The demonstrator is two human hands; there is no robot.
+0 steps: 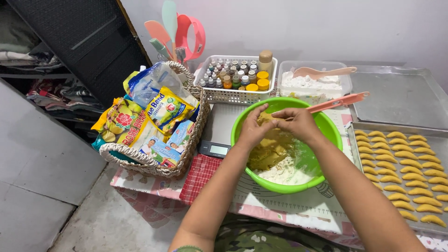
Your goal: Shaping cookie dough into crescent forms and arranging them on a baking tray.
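A bright green bowl [326, 135] stands on the table in front of me, holding yellow dough [270, 149] and loose white flour [284, 175]. Both hands are over the bowl. My left hand [254, 128] and my right hand [298, 123] pinch one piece of the yellow dough between their fingertips, above the rest of the mass. A pink spatula [343, 101] leans on the bowl's far rim, its handle pointing right.
A tray [357, 127] of several shaped yellow pastries [410, 172] lies at right, an empty metal tray [401, 93] behind it. A flour tub with scoop [315, 81], a basket of small bottles [235, 77], a digital scale [214, 149] and a wicker basket of packets [149, 126] stand around.
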